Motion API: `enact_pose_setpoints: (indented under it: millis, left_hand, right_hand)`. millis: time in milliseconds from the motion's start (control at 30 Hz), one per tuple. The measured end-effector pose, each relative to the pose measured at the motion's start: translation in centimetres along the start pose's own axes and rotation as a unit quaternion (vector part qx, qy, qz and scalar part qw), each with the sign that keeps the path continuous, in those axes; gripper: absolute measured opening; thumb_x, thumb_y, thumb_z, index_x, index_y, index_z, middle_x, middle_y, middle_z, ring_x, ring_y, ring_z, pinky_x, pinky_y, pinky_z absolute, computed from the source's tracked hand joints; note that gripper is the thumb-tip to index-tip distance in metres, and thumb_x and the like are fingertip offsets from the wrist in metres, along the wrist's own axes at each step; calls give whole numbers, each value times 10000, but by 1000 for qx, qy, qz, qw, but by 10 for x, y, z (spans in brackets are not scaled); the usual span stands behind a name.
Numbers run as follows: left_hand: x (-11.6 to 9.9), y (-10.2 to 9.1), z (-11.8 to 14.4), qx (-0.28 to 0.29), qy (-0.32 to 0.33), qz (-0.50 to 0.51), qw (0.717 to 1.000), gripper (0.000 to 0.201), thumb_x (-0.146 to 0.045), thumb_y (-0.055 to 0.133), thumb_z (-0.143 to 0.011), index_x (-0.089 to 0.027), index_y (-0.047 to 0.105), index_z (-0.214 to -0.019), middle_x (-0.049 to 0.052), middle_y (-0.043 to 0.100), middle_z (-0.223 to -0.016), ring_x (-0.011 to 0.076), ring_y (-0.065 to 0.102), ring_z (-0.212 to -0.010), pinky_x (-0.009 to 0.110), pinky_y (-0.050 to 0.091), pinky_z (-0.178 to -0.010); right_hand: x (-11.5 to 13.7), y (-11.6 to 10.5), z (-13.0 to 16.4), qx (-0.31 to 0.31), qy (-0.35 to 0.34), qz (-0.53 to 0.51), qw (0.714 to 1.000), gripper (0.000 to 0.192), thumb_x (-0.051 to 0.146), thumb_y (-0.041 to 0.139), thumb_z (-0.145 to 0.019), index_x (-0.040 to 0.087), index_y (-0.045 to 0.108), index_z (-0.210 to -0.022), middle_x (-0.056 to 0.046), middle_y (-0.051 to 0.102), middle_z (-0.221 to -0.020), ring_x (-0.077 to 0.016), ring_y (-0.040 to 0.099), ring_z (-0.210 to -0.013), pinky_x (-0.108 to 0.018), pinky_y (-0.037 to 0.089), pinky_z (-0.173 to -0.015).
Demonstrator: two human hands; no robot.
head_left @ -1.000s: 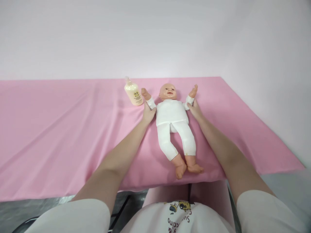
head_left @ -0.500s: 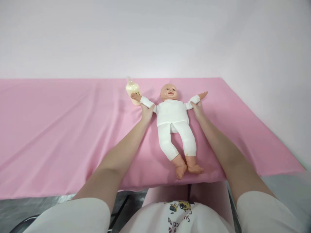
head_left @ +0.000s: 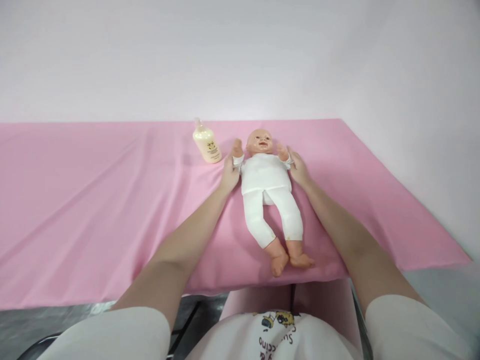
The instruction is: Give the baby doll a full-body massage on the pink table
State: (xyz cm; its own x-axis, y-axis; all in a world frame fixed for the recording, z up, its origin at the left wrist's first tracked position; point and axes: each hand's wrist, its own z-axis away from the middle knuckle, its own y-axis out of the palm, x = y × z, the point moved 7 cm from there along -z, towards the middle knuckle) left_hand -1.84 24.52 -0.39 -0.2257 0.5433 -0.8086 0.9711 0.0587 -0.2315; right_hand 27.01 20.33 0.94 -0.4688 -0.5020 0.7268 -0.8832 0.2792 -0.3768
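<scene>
A baby doll (head_left: 266, 175) with a white cloth body lies on its back on the pink cloth (head_left: 112, 210), head away from me and feet near the front edge. My left hand (head_left: 230, 172) is closed around the doll's arm on the left side, which is bent upward. On the other side, my right hand (head_left: 299, 167) grips the doll's other arm, also raised. The doll's hands show above my fingers, close to its head. A pump bottle (head_left: 208, 145) of pale yellow liquid lies just beyond my left hand.
The pink cloth covers the table, its right edge slanting toward the front right corner. A pale wall (head_left: 240, 60) rises behind it. My legs are under the front edge, with part of a dark chair frame (head_left: 187, 325) at lower left.
Both doll arms have swung from spread outward to bent up and inward, carried by my hands. The bottle, partly covered before by the doll's hand, now shows fully.
</scene>
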Motion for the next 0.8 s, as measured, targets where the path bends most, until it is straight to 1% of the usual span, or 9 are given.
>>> enact_pose_setpoints:
  millis: [100,200,267,400,500,567,633,800]
  left_hand:
    - [-16,7,2,34,40,-42,998,462,-92,542,-823,-203,682,-1249,91,689,-1282,270,613,-1235,472,430,-1155]
    - [-24,9,4,46,59,-61,995,501,-86,531,-810,-210,699,-1265,85,710,-1261,264,637,-1193,475,453,-1131]
    - [-27,9,4,48,60,-73,994,504,-93,531,-816,-218,698,-1275,81,718,-1252,262,645,-1178,479,463,-1120]
    - [-30,8,5,56,53,-89,993,523,-85,529,-819,-229,679,-1298,72,707,-1291,262,628,-1223,474,457,-1135]
    - [-32,8,5,60,41,-81,994,516,-96,541,-829,-229,650,-1316,73,679,-1340,265,597,-1281,472,435,-1164]
    - [-31,8,5,58,25,-62,996,486,-124,561,-842,-215,624,-1315,88,667,-1348,272,590,-1296,478,434,-1167]
    - [-26,7,5,45,-2,-39,998,473,-151,589,-847,-205,585,-1317,100,663,-1332,274,603,-1278,477,449,-1154]
    - [-8,-2,5,-18,-62,6,998,532,-210,623,-864,-207,450,-1367,124,616,-1357,249,597,-1282,450,444,-1162]
  right_hand:
    - [5,8,1,46,-44,49,997,685,82,422,-812,257,538,-1464,-73,640,-1352,-253,567,-1299,-500,383,-1217]
    - [5,9,1,53,-61,73,994,732,37,390,-782,256,537,-1465,-71,631,-1353,-238,572,-1287,-488,410,-1201]
    - [5,9,0,55,-64,80,993,738,29,384,-779,260,538,-1463,-66,628,-1356,-230,567,-1294,-478,414,-1199]
    - [7,9,0,63,-62,88,992,708,33,380,-794,254,553,-1444,-72,621,-1365,-232,564,-1304,-477,407,-1206]
    - [10,8,0,64,-57,88,992,633,71,409,-836,265,567,-1418,-72,622,-1381,-246,558,-1315,-492,409,-1203]
    - [10,7,1,58,-46,76,994,558,125,454,-867,267,573,-1393,-80,626,-1387,-260,561,-1313,-502,424,-1187]
    - [6,6,1,46,-19,49,998,510,179,506,-873,246,568,-1374,-99,625,-1394,-272,569,-1309,-505,433,-1174]
    - [-11,0,0,-17,75,-53,996,541,315,586,-860,201,486,-1379,-129,618,-1391,-275,573,-1315,-504,414,-1187]
